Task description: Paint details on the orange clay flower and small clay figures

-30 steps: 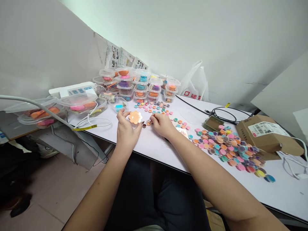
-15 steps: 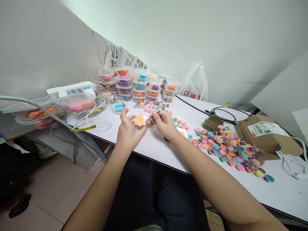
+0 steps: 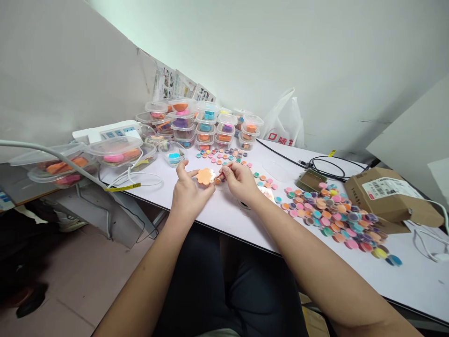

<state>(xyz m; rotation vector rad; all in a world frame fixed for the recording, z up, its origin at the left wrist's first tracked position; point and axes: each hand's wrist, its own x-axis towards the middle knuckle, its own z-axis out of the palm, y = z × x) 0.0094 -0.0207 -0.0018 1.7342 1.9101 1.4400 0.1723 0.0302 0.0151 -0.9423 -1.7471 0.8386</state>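
Note:
My left hand point(image 3: 191, 191) holds a flat orange flower-shaped piece point(image 3: 204, 176) by its edges, between the thumb below and the fingers above. The piece has a shiny patch on its right side. My right hand point(image 3: 240, 181) pinches a thin reddish stick point(image 3: 220, 175), whose tip is close to the flower's right edge; whether it touches cannot be told. Small round paint pots point(image 3: 224, 157) lie on the table behind my hands. Under my right wrist, a shiny card point(image 3: 267, 193) and a dark round object point(image 3: 243, 204) are partly covered.
Stacked clear tubs point(image 3: 205, 127) stand at the back, beside a plastic bag point(image 3: 286, 122). A large heap of paint pots point(image 3: 336, 215) and a cardboard box point(image 3: 389, 192) are at the right. A power strip point(image 3: 107, 131) and white cables point(image 3: 130, 175) lie at the left.
The whole view has shifted slightly. The stick in my right hand looks tilted a little differently beside the flower; both hands keep their grips.

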